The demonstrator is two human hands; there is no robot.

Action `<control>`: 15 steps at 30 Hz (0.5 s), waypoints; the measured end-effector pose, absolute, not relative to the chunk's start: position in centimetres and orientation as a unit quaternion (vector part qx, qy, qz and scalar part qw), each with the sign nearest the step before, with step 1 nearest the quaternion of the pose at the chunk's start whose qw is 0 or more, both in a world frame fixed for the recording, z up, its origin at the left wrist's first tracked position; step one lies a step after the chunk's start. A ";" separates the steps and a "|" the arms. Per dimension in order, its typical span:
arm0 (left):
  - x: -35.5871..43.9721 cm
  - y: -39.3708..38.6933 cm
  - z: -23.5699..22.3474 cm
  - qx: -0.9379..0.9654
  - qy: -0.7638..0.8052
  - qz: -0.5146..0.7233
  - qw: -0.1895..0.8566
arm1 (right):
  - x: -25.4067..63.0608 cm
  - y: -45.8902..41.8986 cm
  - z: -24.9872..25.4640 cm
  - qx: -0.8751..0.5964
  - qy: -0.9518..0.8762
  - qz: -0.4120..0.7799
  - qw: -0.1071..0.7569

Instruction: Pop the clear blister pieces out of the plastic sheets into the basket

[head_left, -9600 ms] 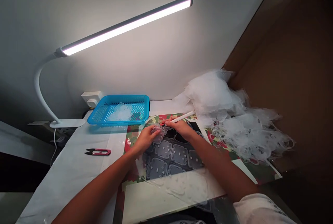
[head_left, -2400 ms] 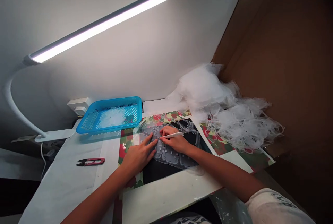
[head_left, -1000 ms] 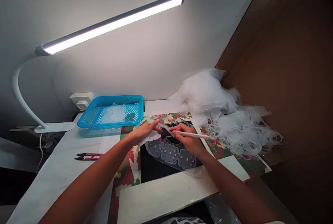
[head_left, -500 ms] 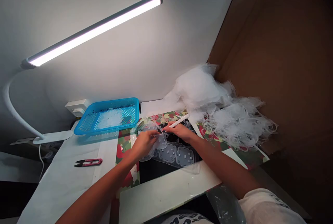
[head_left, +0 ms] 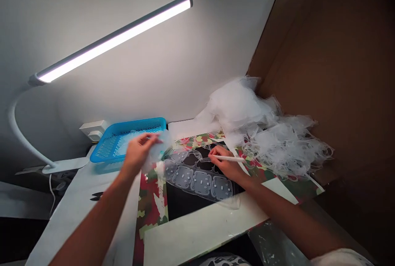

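Observation:
My left hand [head_left: 140, 148] is closed, pinching a thin translucent piece [head_left: 163, 142], blurred by motion, by the blue basket's near right corner. In the blue basket [head_left: 138, 124] lie similar translucent pieces [head_left: 123, 142]. My right hand [head_left: 224, 163] grips a white pen-like tool [head_left: 230, 158], its fingertips low over the translucent moulded sheet [head_left: 202, 183]. This sheet lies on a black surface [head_left: 185, 207] and bears a row of several rounded pads with small raised pegs. Behind the row, its webbing has open gaps.
Dark-bladed thread snips [head_left: 96, 196] lie left, partly behind my left forearm. A heap of clear trimmings [head_left: 284, 146] and a white pile [head_left: 237, 103] sit at the back right. A cardboard panel [head_left: 324, 72] stands right. The lamp [head_left: 117, 37] hangs overhead; a pale board [head_left: 200, 233] lies in front.
My left hand has moved left and up from the sheet to the basket, carrying a translucent piece. My right hand has shifted slightly right, and the pen-like tool now lies flatter.

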State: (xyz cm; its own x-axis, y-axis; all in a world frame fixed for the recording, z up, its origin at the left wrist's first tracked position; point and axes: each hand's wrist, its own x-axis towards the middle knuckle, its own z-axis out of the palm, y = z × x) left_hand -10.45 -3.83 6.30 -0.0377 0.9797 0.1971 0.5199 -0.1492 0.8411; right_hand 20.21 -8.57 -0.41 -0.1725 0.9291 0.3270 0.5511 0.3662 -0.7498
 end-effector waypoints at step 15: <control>-9.4 -6.3 -0.4 0.899 0.369 0.231 0.039 | 29.0 -10.0 -3.3 -0.662 -0.734 -0.102 0.111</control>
